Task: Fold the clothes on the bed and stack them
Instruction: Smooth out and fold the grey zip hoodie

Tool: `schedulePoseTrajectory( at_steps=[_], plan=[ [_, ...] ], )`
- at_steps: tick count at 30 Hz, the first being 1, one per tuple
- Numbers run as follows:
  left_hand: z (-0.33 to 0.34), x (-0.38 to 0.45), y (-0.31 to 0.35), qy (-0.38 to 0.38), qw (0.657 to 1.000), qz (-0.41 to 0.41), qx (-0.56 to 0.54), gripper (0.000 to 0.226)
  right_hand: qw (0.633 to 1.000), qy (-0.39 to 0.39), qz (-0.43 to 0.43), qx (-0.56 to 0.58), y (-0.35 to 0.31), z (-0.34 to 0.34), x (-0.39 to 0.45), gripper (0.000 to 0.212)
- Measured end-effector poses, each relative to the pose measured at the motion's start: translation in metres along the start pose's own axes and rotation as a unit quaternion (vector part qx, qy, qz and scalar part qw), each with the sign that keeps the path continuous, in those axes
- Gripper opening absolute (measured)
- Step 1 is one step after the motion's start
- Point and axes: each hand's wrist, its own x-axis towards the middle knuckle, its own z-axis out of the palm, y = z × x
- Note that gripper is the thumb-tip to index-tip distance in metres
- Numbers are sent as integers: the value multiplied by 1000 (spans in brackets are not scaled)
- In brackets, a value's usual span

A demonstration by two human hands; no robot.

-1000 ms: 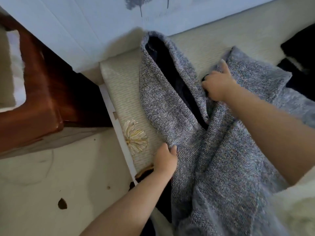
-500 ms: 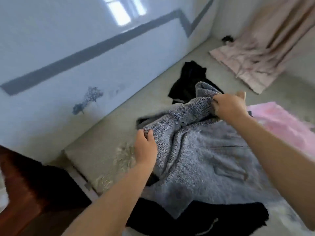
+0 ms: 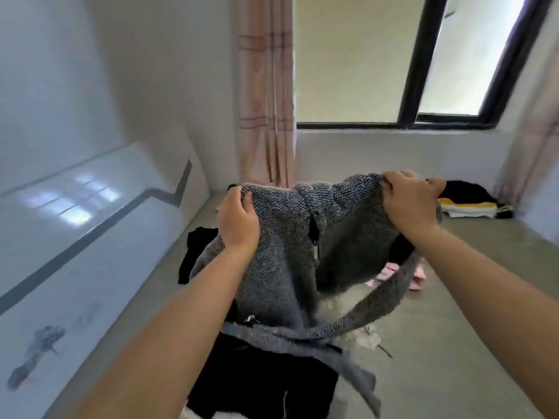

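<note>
A grey knitted zip jacket (image 3: 290,255) hangs in the air in front of me, its lower part and a sleeve trailing down to the bed (image 3: 472,313). My left hand (image 3: 237,220) grips its top edge on the left. At the top right corner my right hand (image 3: 408,199) grips the same edge. Under the jacket lies a black garment (image 3: 260,385). Another black garment (image 3: 196,249) lies by the headboard, and a pink one (image 3: 419,275) shows behind the jacket. A folded stack (image 3: 469,204) of black, yellow and white clothes sits at the far right corner.
A glossy white headboard (image 3: 90,225) with a dark zigzag line runs along the bed's left side. Pink curtains (image 3: 266,95) hang at the far wall beside a black-framed window (image 3: 417,86). The bed surface to the right is bare grey-green.
Both hands have lifted the grey jacket off the bed and spread its top edge apart. My view has tilted up from the bed to the far wall and window.
</note>
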Motion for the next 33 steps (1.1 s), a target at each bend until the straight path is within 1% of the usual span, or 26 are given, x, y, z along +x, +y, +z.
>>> schedulePoseTrajectory(
  at_steps=[3, 6, 9, 12, 15, 17, 19, 22, 24, 26, 27, 29, 30, 33],
  plan=[
    [15, -1, 63, 5, 998, 65, -10, 29, 996, 7, 80, 31, 47, -41, 19, 26],
    [42, -9, 119, 17, 993, 116, -2, 26, 991, 11, 118, 63, 104, -68, 35, 26],
    [86, -17, 166, 15, 988, 153, 4, 24, 993, 10, 99, 57, 174, -83, 47, 27],
    [129, -21, 207, 38, 987, 150, 36, 26, 997, -8, 50, 61, 236, -91, 69, 27],
    [161, -21, 246, 29, 987, 147, 63, 28, 997, -14, 24, 68, 279, -102, 96, 27],
    [174, -19, 271, 30, 985, 153, 72, 28, 996, -21, 31, 75, 297, -111, 114, 29],
    [182, -17, 294, 38, 981, 173, 83, 29, 993, -20, 61, 101, 312, -123, 129, 31],
    [187, -22, 320, 57, 969, 220, 96, 27, 977, 2, 117, 175, 331, -141, 137, 30],
    [188, -35, 332, 59, 957, 261, 109, 26, 974, 11, 139, 181, 344, -155, 132, 30],
    [187, -54, 336, 47, 943, 307, 119, 28, 977, 32, 127, 169, 357, -167, 117, 29],
    [185, -66, 336, 39, 938, 324, 118, 33, 978, 50, 116, 164, 362, -172, 106, 28],
    [178, -93, 336, 25, 934, 340, 111, 45, 979, 101, 92, 152, 371, -181, 81, 25],
    [174, -107, 336, 20, 931, 349, 107, 47, 978, 127, 79, 142, 375, -186, 67, 23],
    [155, -144, 342, 22, 923, 371, 102, 43, 979, 168, 32, 116, 380, -207, 29, 22]
  ],
)
